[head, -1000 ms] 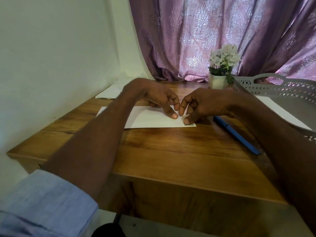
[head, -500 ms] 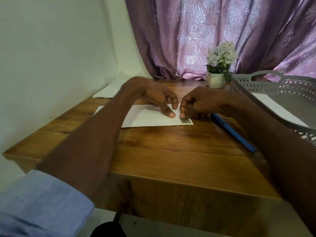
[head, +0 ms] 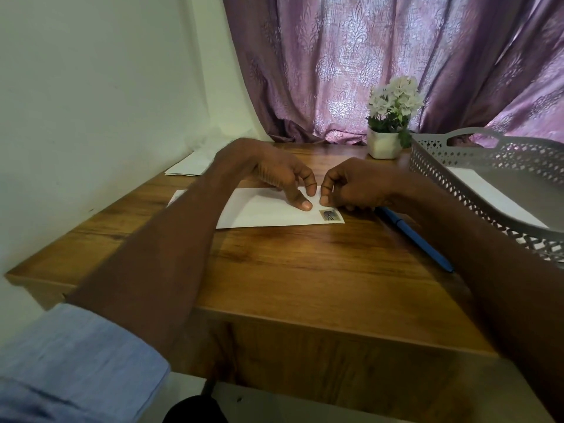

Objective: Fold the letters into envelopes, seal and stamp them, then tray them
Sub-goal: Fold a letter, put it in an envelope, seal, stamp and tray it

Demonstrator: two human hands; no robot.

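The envelope lies flat on the tabletop, and I'll place everything from it: its long axis runs left to right across me, and the stamp sits on its near right corner. My left hand comes over the envelope from the left, fingers loosely curled, thumb tip pressing down on the paper just left of the stamp, pinning it rather than gripping anything. My right hand hovers at the envelope's right end, forefinger and thumb pinched together just beyond the stamp; whether there's a scrap of backing between them I can't tell. The stamp looks to be down, so I judge stamping is about done and traying comes next. The grey tray stands to the right of the envelope, well apart from it, with a white envelope already inside, so my right hand is the nearer one for the carry. The blue pen lies between envelope and tray, angled toward me, so I'd lift the envelope over it rather than slide. More white paper waits beyond the envelope's left end, by the wall.
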